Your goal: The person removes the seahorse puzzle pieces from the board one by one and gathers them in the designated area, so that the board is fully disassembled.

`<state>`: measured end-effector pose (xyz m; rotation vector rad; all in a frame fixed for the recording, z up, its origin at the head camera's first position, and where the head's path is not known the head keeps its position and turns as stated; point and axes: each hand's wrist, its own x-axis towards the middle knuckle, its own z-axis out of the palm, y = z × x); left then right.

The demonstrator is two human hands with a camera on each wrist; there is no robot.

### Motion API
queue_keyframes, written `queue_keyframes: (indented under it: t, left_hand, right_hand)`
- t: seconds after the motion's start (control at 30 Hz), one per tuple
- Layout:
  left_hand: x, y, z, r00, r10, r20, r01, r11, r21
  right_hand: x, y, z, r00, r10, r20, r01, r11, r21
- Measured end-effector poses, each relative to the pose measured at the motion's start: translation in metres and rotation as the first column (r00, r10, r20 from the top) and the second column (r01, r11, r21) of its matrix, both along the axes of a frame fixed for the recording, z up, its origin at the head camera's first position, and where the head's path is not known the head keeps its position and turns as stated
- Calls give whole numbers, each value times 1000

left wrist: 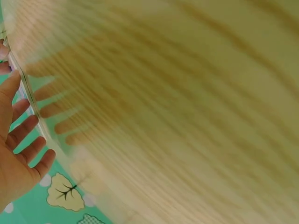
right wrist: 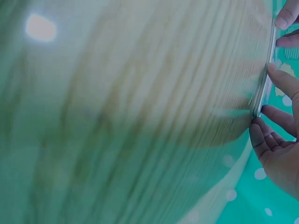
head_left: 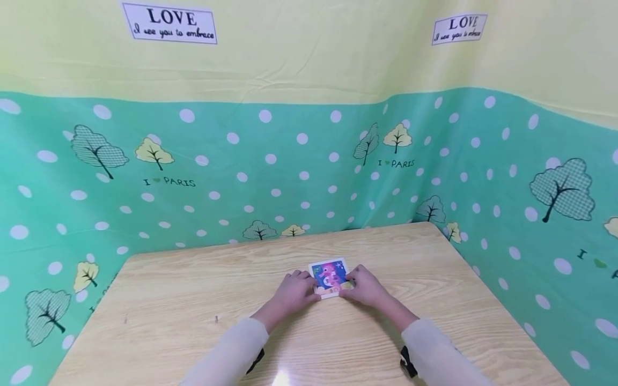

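A small square picture board [head_left: 330,272] with a white border and a pink seahorse on blue lies on the wooden table. My left hand [head_left: 295,291] holds its left side, thumb at the near left corner and the other fingers along the edge. At the right side, my right hand [head_left: 368,287] grips the board between thumb and index finger. In the left wrist view, the fingers of the left hand [left wrist: 18,144] look spread. The right wrist view shows the board's thin edge [right wrist: 264,77] touched by the thumb and fingers of the right hand [right wrist: 282,158].
The light wood table [head_left: 183,300] has small dark marks on its left part and a bright reflection at its near edge. A green and yellow printed cloth [head_left: 270,134] hangs behind the table and along both sides.
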<state>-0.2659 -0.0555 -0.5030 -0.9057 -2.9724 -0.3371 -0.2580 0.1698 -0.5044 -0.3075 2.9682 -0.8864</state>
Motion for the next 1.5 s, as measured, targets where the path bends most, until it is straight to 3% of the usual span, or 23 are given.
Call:
queue_keyframes:
  t: [0.27, 0.73, 1.07, 1.5]
  left_hand:
    - [8, -12, 2, 999, -23, -31, 23, 1000, -7]
    - [20, -30, 2, 1000, -21, -23, 21, 1000, -5]
    - [23, -41, 1, 1000, -16, -11, 16, 1000, 7]
    - [25, -49, -2, 997, -30, -66, 31, 999, 19]
  right_hand:
    - [8, -10, 3, 1000, 18, -9, -17, 1000, 15]
    - [18, -27, 2, 999, 35, -4, -35, 999, 28]
    - [22, -37, 4, 999, 46, -6, -46, 998, 35]
    - [26, -44, 2, 998, 55, -31, -54, 998, 30]
